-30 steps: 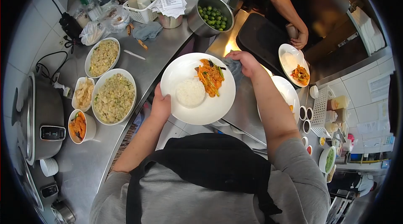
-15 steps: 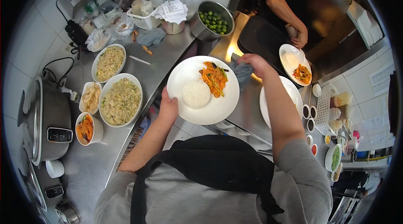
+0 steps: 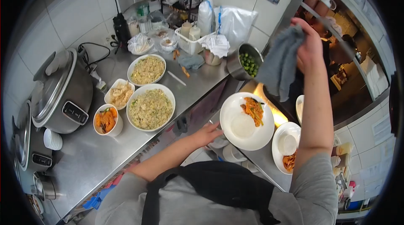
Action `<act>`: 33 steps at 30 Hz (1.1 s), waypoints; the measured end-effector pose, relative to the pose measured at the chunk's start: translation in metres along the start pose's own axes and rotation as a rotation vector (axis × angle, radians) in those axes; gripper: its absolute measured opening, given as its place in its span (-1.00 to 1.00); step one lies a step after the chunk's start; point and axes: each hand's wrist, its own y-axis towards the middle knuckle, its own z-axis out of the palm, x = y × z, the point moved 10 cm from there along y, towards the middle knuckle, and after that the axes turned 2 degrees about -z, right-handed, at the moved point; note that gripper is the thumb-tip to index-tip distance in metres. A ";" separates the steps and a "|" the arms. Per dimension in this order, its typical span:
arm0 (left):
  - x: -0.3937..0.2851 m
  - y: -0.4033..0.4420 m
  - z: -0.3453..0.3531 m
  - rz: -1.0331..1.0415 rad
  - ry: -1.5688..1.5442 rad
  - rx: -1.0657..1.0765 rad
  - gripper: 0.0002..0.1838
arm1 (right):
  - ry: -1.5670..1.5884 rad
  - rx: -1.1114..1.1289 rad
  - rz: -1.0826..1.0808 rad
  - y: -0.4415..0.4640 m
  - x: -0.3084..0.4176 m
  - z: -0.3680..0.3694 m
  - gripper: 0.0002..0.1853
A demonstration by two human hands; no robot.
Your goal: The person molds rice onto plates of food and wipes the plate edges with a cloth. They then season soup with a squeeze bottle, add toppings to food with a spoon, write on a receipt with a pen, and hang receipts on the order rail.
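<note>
A round white plate [image 3: 227, 117] holds a mound of rice [image 3: 242, 124] and an orange stir-fry with green strips [image 3: 253, 112]. It appears to rest at the edge of the right-hand counter. My left hand [image 3: 206, 134] is beside the plate's left rim, fingers stretched out and open; whether the fingertips touch the rim I cannot tell. Raised high on the right, my right hand [image 3: 310, 41] is closed on a grey-blue cloth [image 3: 281, 62], which hangs down from the fingers. An oval white plate [image 3: 277, 140] with rice and orange food lies right of the round one, partly behind my right forearm.
On the left steel counter [image 3: 84, 157] stand bowls of fried rice [image 3: 150, 108], a cup of orange shrimp-like food [image 3: 106, 120] and rice cookers [image 3: 63, 94]. A metal pot of green limes [image 3: 249, 63] sits behind the plate. People are partly visible through the opening at upper right.
The plate has moved from my left hand's grip toward the right-hand counter. My right hand has lifted the cloth up high. The view has swung, showing more of the left counter.
</note>
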 end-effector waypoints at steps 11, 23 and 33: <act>0.121 -0.199 -0.075 -0.200 -0.527 -0.403 -0.50 | -0.465 0.138 -0.257 0.065 -0.168 0.113 -0.79; 0.335 -0.156 -0.070 -0.377 -0.605 -0.187 -0.48 | -0.498 0.989 0.345 -0.259 -0.184 0.082 -0.79; 0.169 -0.122 -0.035 -0.303 -0.604 -0.117 -0.46 | -0.824 0.692 1.430 -0.508 -0.231 -0.138 -0.59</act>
